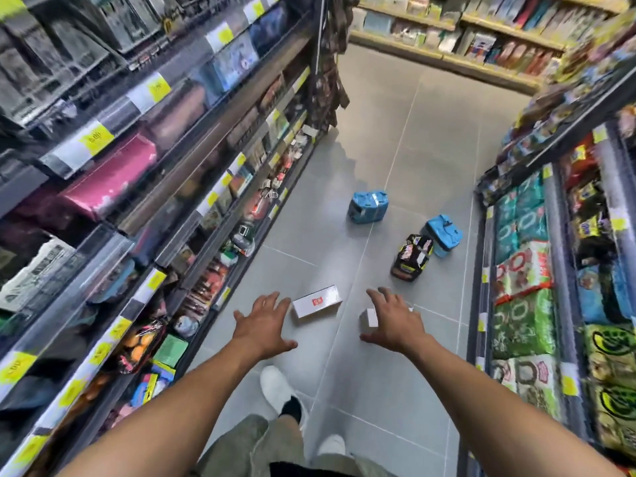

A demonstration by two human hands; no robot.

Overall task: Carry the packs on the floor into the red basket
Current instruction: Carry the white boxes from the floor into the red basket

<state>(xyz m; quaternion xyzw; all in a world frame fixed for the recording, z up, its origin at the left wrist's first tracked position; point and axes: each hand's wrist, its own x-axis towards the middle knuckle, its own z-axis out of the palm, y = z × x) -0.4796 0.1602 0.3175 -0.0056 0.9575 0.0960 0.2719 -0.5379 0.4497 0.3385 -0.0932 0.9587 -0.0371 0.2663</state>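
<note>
Five packs lie on the grey tile floor [395, 373] of the aisle: a white box [316, 301] just beyond the left hand [263, 325], a second white box [371, 317] partly covered by the right hand [395, 321], a black pack [411, 258] farther on, a blue pack [444, 234] just beside it, and a far blue pack [367, 206] standing apart. Both hands are extended palm-down, fingers spread wide, holding nothing; contact between the right hand and the box under it cannot be determined. Stocked left shelves [137, 201] and right shelves [550, 270] line the aisle.
</note>
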